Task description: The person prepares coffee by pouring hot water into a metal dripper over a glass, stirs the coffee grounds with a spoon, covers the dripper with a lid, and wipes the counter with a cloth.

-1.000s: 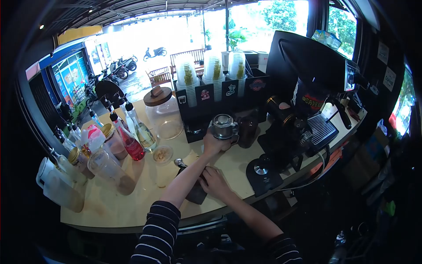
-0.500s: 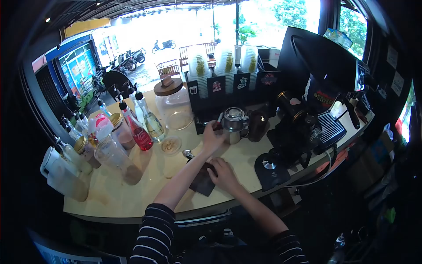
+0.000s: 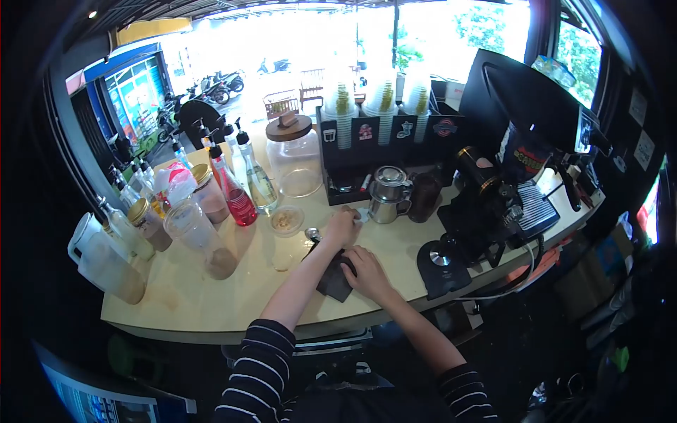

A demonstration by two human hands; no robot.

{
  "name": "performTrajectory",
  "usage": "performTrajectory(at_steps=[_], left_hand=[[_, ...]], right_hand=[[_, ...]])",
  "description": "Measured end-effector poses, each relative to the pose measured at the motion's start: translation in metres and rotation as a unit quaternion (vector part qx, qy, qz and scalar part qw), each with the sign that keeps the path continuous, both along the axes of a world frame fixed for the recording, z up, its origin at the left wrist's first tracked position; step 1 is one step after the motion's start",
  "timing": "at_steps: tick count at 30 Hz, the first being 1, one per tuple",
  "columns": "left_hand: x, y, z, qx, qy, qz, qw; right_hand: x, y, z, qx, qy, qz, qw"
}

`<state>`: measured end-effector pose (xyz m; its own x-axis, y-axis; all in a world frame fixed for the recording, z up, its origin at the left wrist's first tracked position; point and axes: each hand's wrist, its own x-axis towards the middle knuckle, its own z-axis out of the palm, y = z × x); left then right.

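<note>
My left hand point(image 3: 343, 227) is above the counter with its fingers closed around something small and pale, too small to name, at its fingertips. Beside it on the right stands a metal pitcher with a metal drip filter point(image 3: 389, 192) on top. My right hand point(image 3: 367, 271) rests at a dark cloth or mat point(image 3: 334, 280), its fingers curled over something dark that they mostly hide. A round metal piece point(image 3: 312, 233) lies just left of my left wrist. Left of that is a small clear dish point(image 3: 287, 221) with pale brown contents.
Pump bottles, a red syrup bottle point(image 3: 240, 204), jars and pitchers crowd the left side. A large wooden-lidded jar point(image 3: 295, 163) and a black cup holder point(image 3: 367, 148) stand at the back. A black espresso machine point(image 3: 522, 99) and a tamping stand point(image 3: 442, 268) are on the right.
My left hand has left the metal drip filter and moved down and toward me, to the counter beside the pitcher. My right hand stays at the dark mat. The view has shifted slightly.
</note>
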<state>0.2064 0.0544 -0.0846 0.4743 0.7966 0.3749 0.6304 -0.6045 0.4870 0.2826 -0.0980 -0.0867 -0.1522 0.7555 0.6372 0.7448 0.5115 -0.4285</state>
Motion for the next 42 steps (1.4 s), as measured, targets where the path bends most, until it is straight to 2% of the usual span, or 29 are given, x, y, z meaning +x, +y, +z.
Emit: performTrajectory(at_steps=[1,2,4,5,7,9,11,14,16,18,20,24,26,27,28,29,30,32,33,36,37,39,42], left_hand=[[0.003,0.003,-0.002,0.049,0.002,0.009,0.999],[0.004,0.006,-0.003,0.048,0.002,0.0,0.999],[0.003,-0.004,0.019,-0.045,-0.062,-0.054,0.996],[0.004,-0.02,0.037,-0.015,-0.085,-0.099,0.991],[0.015,-0.048,0.07,-0.042,-0.067,-0.15,0.985],[0.041,-0.058,0.074,-0.074,-0.058,-0.195,0.976],[0.076,-0.061,0.063,0.038,-0.108,-0.301,0.947],[0.124,-0.068,0.047,0.017,-0.098,-0.289,0.952],[0.141,-0.069,0.04,-0.015,-0.085,-0.277,0.957],[0.151,-0.065,0.035,-0.049,-0.068,-0.265,0.96],[0.151,-0.057,0.032,-0.089,0.048,-0.292,0.951],[0.112,-0.062,0.043,-0.003,-0.02,-0.313,0.95],[0.065,-0.082,0.068,0.02,-0.095,-0.311,0.945],[0.039,-0.093,0.08,0.026,-0.094,-0.287,0.953],[0.01,-0.108,0.09,-0.009,-0.146,-0.261,0.954],[-0.018,-0.118,0.092,-0.042,-0.196,-0.234,0.951],[-0.045,-0.122,0.086,-0.036,-0.192,-0.212,0.957],[-0.099,-0.13,0.073,0.091,-0.286,-0.122,0.946],[-0.126,-0.134,0.062,0.12,-0.324,-0.05,0.937],[-0.195,-0.133,0.04,0.194,-0.447,0.167,0.857],[-0.213,-0.134,0.044,0.199,-0.446,0.175,0.855],[-0.241,-0.129,0.054,0.282,-0.347,0.373,0.813],[-0.268,-0.108,0.051,0.232,-0.304,0.402,0.832]], right_hand=[[0.001,0.0,-0.001,-0.008,0.005,-0.001,1.0],[0.001,-0.001,-0.002,-0.009,0.006,-0.01,1.0],[0.004,-0.001,-0.004,0.003,0.068,0.011,0.998],[0.008,-0.002,-0.003,0.005,0.07,0.002,0.998],[0.011,-0.008,-0.003,0.015,0.086,0.014,0.996],[0.016,-0.016,-0.001,0.003,0.084,0.001,0.996],[0.021,-0.022,-0.004,-0.01,0.076,-0.004,0.997],[0.026,-0.024,-0.009,0.018,0.026,0.007,0.999],[0.027,-0.026,-0.004,-0.094,0.081,0.04,0.991],[0.03,-0.024,-0.004,-0.112,0.105,0.034,0.988],[0.032,-0.02,-0.009,-0.096,0.091,0.026,0.991],[0.028,-0.025,-0.002,-0.16,0.022,0.026,0.986],[0.022,-0.022,-0.003,0.008,0.013,-0.017,1.0],[0.019,-0.018,0.0,0.011,0.012,0.009,1.0],[0.016,-0.014,0.004,-0.01,0.055,0.026,0.998],[0.007,-0.009,0.008,-0.033,0.098,0.043,0.994],[-0.005,-0.003,0.013,-0.033,0.101,0.066,0.992],[-0.028,0.013,0.027,-0.018,0.093,0.09,0.991],[-0.041,0.02,0.036,-0.064,0.091,0.124,0.986],[-0.09,0.042,0.034,-0.072,0.16,0.211,0.962],[-0.106,0.048,0.037,-0.056,0.15,0.216,0.963],[-0.133,0.059,0.039,-0.07,0.154,0.245,0.955],[-0.16,0.074,0.033,-0.103,0.148,0.277,0.944]])
